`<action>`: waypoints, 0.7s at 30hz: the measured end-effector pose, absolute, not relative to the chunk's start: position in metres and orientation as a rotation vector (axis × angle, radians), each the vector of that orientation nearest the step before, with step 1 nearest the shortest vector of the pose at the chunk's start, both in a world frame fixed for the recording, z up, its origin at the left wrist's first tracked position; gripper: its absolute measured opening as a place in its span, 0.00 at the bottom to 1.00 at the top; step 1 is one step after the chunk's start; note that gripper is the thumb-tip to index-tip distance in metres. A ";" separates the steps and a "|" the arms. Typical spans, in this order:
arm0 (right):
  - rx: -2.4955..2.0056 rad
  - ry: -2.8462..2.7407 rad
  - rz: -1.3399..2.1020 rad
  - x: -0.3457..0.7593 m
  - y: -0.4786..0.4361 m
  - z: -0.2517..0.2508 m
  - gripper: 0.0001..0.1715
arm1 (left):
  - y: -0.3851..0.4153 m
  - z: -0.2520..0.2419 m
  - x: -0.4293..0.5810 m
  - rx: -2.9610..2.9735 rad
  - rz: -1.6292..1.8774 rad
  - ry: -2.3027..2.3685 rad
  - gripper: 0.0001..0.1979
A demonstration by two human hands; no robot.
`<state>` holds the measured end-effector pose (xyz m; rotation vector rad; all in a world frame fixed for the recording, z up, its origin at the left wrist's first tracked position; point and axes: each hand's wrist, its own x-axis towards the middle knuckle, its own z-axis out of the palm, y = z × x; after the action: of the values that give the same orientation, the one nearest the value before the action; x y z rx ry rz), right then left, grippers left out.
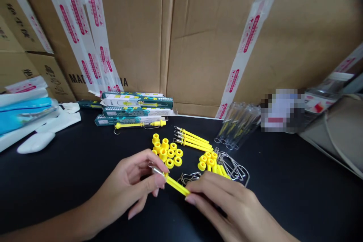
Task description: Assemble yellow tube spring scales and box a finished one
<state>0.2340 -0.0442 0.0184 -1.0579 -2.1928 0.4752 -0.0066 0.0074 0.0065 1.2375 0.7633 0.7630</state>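
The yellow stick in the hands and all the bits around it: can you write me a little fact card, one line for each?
Left hand: holds the yellow stick near its silver end
Right hand: pinches the other end
Loose sticks: several yellow ones, side by side
Metal hooks: in a heap at the right
Clear tubes: grouped farther right
Small boxes: stacked at the back
Table: black
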 end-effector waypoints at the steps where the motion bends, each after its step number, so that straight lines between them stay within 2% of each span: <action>1: -1.050 -2.211 0.415 0.235 -0.043 0.016 0.13 | 0.005 0.007 -0.005 1.244 0.761 0.779 0.18; 6: -1.090 -2.145 0.044 0.252 -0.028 0.018 0.07 | -0.003 0.021 0.000 1.276 0.923 1.000 0.18; 9: -1.197 -1.956 -0.020 0.266 -0.022 0.029 0.04 | -0.006 0.029 0.002 1.327 1.011 1.054 0.11; 12: -1.300 -1.772 0.032 0.279 -0.017 0.040 0.07 | -0.007 0.027 0.003 1.363 1.032 1.065 0.09; 18: -1.359 -1.668 -0.008 0.284 -0.009 0.041 0.14 | 0.009 0.010 -0.007 1.548 1.096 1.063 0.12; 21: -1.403 -1.741 0.021 0.279 -0.002 0.035 0.15 | 0.025 0.010 -0.015 1.832 1.159 1.171 0.07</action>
<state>0.2791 -0.0016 0.0351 -1.4029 -1.7405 0.0213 -0.0154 0.0254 0.0103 1.8324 1.1709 1.1588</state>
